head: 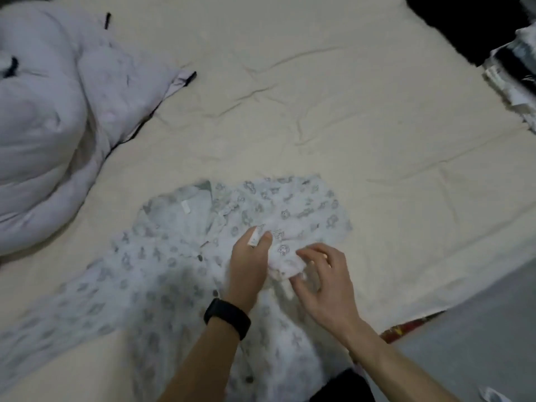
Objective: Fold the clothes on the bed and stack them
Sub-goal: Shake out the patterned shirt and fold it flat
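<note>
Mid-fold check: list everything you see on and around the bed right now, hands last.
printed shirt: one, pale with a grey-green print, spread on the near part of the bed
puffer jacket: one, pale lilac, bunched at the far left
bed sheet: one, cream, creased, under both garments
clothes stack: one pile, black and white, right edge; number of pieces unclear
dark item: one, black, top right corner; too blurred to name
floor: grey, lower right
wristband: one, black, on the left wrist
left hand: pinches a bunched part of the printed shirt
right hand: fingers curled round the same bunch
</note>
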The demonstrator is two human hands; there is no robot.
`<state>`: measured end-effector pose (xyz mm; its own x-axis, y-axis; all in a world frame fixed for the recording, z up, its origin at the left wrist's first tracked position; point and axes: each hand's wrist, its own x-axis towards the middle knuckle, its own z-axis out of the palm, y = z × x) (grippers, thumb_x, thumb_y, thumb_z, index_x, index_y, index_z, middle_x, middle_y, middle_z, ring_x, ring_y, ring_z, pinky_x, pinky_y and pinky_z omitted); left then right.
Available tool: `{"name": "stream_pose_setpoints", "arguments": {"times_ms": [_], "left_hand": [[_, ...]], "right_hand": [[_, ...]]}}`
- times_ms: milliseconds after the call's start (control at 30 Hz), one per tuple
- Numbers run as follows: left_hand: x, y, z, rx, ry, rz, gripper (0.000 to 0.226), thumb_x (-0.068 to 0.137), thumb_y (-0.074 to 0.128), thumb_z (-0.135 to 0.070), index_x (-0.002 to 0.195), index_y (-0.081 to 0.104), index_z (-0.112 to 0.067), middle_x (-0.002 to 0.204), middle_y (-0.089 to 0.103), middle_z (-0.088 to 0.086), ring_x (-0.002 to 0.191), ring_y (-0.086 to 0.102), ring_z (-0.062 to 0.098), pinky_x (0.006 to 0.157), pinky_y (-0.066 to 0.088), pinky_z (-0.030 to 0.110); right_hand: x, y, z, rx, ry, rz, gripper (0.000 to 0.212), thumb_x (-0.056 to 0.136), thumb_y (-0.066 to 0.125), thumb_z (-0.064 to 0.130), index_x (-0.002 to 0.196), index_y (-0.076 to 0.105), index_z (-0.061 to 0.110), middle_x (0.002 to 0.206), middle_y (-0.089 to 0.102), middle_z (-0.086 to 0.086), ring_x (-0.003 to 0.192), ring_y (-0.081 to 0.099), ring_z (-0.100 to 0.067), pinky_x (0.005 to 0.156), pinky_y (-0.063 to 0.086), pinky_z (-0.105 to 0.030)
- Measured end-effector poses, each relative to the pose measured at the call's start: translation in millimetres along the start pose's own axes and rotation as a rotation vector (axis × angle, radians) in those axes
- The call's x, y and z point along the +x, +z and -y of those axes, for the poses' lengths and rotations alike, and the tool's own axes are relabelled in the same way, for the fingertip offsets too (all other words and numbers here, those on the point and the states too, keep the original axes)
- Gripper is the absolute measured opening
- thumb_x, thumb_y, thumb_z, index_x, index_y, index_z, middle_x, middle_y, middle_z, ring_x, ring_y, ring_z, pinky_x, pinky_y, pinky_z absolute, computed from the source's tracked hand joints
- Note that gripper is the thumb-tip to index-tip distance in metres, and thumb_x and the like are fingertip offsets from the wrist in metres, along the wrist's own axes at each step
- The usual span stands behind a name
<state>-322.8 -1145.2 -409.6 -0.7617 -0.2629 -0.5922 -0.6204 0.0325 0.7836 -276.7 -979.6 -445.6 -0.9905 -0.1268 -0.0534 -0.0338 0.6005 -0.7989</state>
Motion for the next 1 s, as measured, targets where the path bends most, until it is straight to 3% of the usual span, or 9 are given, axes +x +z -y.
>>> {"name": "stream_pose_setpoints", "arguments": {"times_ms": [100,200,267,333,400,533,700,800,1000], "left_hand": [[-57.5,-48.1,40.7,-0.073,-0.090,-0.171,0.044,0.099,0.062,-0.037,0.140,0.056,-0.021,0.116,0.063,-0.024,0.102,0.060,-0.014,0.086,0.046,0.011],[-116.3,-98.9,92.8,-0.234,-0.122,-0.365,0.015,0.101,0.059,-0.035,0.115,0.066,-0.035,0.100,0.068,-0.027,0.093,0.064,-0.007,0.082,0.051,0.016],[-143.1,-125.8,131.1,-0.177,-0.134,-0.537,0.018,0.103,0.052,-0.030,0.102,0.062,-0.015,0.080,0.062,-0.023,0.070,0.057,-0.008,0.065,0.050,0.017],[-163.7,-150.7,164.9,-0.056,-0.218,-0.627,0.030,0.101,0.045,-0.029,0.113,0.056,-0.003,0.096,0.061,-0.012,0.080,0.057,-0.005,0.072,0.051,0.031],[-174.6,-171.3,195.1,0.099,-0.366,-0.572,0.038,0.105,0.045,-0.024,0.139,0.049,-0.005,0.129,0.058,0.009,0.116,0.058,0.022,0.096,0.047,0.040],[-170.6,-196.7,231.0,0.450,-0.489,-0.289,0.051,0.099,0.055,-0.013,0.147,0.039,-0.003,0.146,0.046,0.023,0.129,0.046,0.039,0.107,0.038,0.040],[-121.7,-179.6,183.1,0.723,-0.160,-0.314,0.056,0.092,0.066,-0.018,0.144,0.048,-0.008,0.146,0.044,0.017,0.133,0.042,0.035,0.107,0.039,0.045],[-71.1,-151.8,133.9,0.660,0.051,-0.204,0.054,0.094,0.063,-0.016,0.145,0.046,-0.008,0.143,0.044,0.015,0.130,0.044,0.032,0.110,0.040,0.047],[56.9,-97.0,32.9,0.610,0.076,-0.033,0.059,0.097,0.060,-0.040,0.149,0.039,-0.019,0.150,0.044,0.005,0.135,0.047,0.021,0.110,0.042,0.035]], "right_hand": [[-74.1,43.6,-4.0,-0.195,0.090,0.236,0.035,0.094,0.062,0.040,0.125,0.062,0.022,0.126,0.056,0.002,0.115,0.054,-0.020,0.094,0.050,-0.035],[-131.8,82.3,-10.3,-0.567,0.187,0.649,0.049,0.097,0.049,0.043,0.144,0.040,0.029,0.152,0.032,-0.004,0.133,0.039,-0.030,0.096,0.050,-0.041],[-143.3,92.5,-10.0,-0.659,0.245,0.651,0.055,0.097,0.048,0.039,0.148,0.030,0.033,0.161,0.018,-0.003,0.141,0.028,-0.031,0.099,0.049,-0.046],[-143.8,102.5,-2.7,-0.659,0.278,0.608,0.054,0.094,0.052,0.036,0.144,0.032,0.033,0.160,0.018,-0.003,0.141,0.026,-0.032,0.101,0.047,-0.050],[-136.2,108.8,4.8,-0.655,0.333,0.638,0.052,0.091,0.055,0.033,0.139,0.036,0.031,0.155,0.022,-0.005,0.138,0.028,-0.033,0.101,0.046,-0.052],[-113.1,109.4,8.9,-0.628,0.449,0.701,0.046,0.093,0.054,0.034,0.138,0.045,0.028,0.145,0.033,-0.006,0.131,0.037,-0.033,0.101,0.046,-0.047],[-72.8,95.0,9.4,-0.085,0.680,0.292,0.021,0.096,0.057,0.037,0.105,0.062,0.018,0.100,0.069,-0.002,0.087,0.065,-0.023,0.070,0.051,-0.033],[-40.4,85.8,12.0,0.285,0.846,-0.007,0.018,0.094,0.062,0.038,0.100,0.066,0.022,0.091,0.072,0.001,0.087,0.068,-0.023,0.078,0.055,-0.040],[18.8,83.8,6.7,0.766,1.172,-0.100,0.031,0.089,0.067,0.037,0.073,0.064,0.011,0.067,0.069,-0.012,0.053,0.057,-0.024,0.048,0.049,-0.027]]}}
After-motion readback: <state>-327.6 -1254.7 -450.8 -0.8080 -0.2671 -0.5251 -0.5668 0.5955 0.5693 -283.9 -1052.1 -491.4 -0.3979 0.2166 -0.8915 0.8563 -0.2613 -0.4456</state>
